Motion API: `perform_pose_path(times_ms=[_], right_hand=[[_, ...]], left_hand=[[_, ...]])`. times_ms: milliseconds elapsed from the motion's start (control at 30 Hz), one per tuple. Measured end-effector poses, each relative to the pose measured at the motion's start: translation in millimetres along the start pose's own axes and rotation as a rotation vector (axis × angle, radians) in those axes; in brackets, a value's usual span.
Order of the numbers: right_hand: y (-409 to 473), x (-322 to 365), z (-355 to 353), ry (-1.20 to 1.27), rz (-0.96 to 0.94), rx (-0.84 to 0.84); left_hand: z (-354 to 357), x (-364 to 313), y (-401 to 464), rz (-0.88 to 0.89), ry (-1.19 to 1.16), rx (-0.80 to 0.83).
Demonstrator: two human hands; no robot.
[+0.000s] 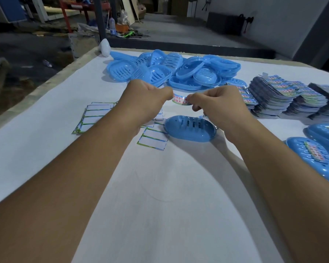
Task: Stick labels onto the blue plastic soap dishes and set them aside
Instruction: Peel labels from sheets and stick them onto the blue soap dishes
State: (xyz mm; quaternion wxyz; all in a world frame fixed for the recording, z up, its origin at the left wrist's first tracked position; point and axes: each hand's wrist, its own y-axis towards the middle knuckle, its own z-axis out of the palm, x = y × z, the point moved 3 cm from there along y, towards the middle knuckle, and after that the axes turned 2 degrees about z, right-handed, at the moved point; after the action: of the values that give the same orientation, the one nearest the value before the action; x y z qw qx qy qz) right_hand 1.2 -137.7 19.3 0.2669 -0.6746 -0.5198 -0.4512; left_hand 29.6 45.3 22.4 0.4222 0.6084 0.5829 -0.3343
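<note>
Pinching label (180,100) between fingers of left hand (147,100), right hand (221,109), above soap dish (190,128).

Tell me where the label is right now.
In the head view, the label is at centre, pinched between the left hand and right hand, above a soap dish.

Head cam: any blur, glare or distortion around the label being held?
Head view: wide-angle bowing at the table edges; dim, soft light, background dark. Label, pinched between left hand and right hand, shows slight glare; its print is only partly readable. Forearm shadows fall near the soap dish.
</note>
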Motion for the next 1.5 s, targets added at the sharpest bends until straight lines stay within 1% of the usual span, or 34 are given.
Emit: perform_pose_path(times_ms=[67, 167, 267, 467, 633, 900, 1033, 1267, 1500], right_hand=[[0.4, -0.3, -5.6, -0.020, 0.012, -0.001], [-0.1, -1.6, -12.8, -0.137, 0.016, 0.027], [-0.2, -3.3, -17.8, -0.276, 0.026, 0.039], [1.0, -9.4, -20.8, -0.411, 0.063, 0.083], [1.3, -10.2, -20.1, -0.442, 0.036, 0.108], [3.7, -11.4, -19.5, -0.494, 0.016, 0.082], [2.4, -11.1, -19.9, -0.507, -0.012, 0.089], [-4.2, -5.4, -19.2, -0.559, -0.058, 0.105], [-8.9, -1.2, -19.4, -0.690, -0.097, 0.043]], left_hand=[[4.3, 2.4, -1.5, 0.005, -0.004, 0.007], [15.6, 5.4, -7.2, 0.007, -0.003, 0.051], [23.9, 6.9, -11.7, 0.036, 0.074, 0.097], [29.1, 10.4, -8.9, 0.059, 0.176, 0.137], [29.9, 13.0, -5.6, 0.049, 0.218, 0.186], [30.8, 13.0, -2.9, 0.113, 0.293, 0.158], [29.2, 13.0, -4.3, 0.111, 0.302, 0.143], [29.9, 8.1, -11.1, 0.137, 0.298, 0.192], [28.3, 7.3, -12.0, 0.136, 0.337, 0.152]])
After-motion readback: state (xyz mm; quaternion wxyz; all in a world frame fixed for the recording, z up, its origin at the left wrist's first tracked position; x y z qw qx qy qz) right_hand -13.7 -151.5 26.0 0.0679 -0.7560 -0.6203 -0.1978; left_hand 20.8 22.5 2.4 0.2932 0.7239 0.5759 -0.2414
